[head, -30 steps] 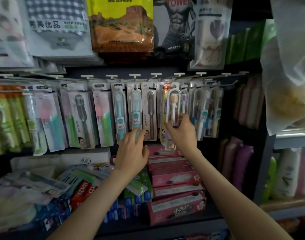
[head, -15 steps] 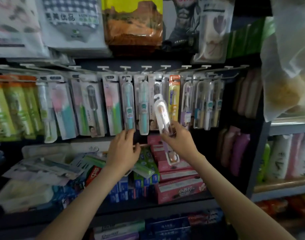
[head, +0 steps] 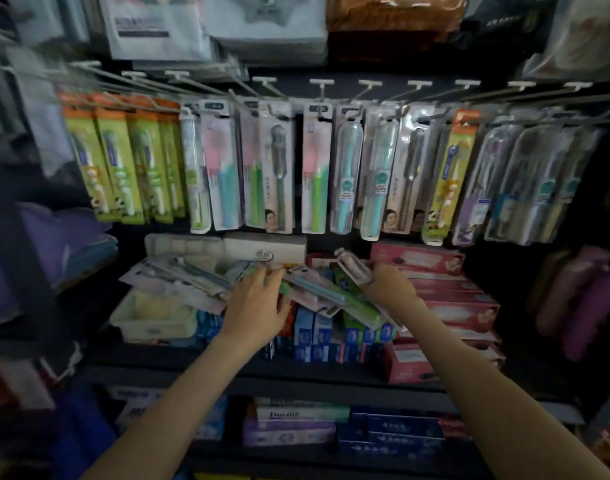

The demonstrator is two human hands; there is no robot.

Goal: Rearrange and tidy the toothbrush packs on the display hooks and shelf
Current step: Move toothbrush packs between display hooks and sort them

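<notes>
Change: the right hand (head: 388,289) has come down from the hook row (head: 320,86) and now sits at the right end of the loose pile (head: 192,278) on the shelf (head: 296,379). Its fingers are clenched round the lower end of the clear toothbrush pack (head: 354,266), which tilts up and back just above the pile. The pack is off its hook.

The left hand (head: 258,304) lies on the middle of the pile, fingers stretched over a green pack (head: 360,308). Blur hides whether they pinch it; cannot tell.

Judgement: the step has shifted from hooks to shelf, either adding this pack to the pile or sorting it.

Room: the pile is hemmed in, with red boxes (head: 435,282) touching its right, a white box (head: 265,249) behind, blue boxes (head: 314,337) underneath and the hanging packs (head: 348,174) close above. Its front edge overhangs the boxes below, so packs could slide forward.
</notes>
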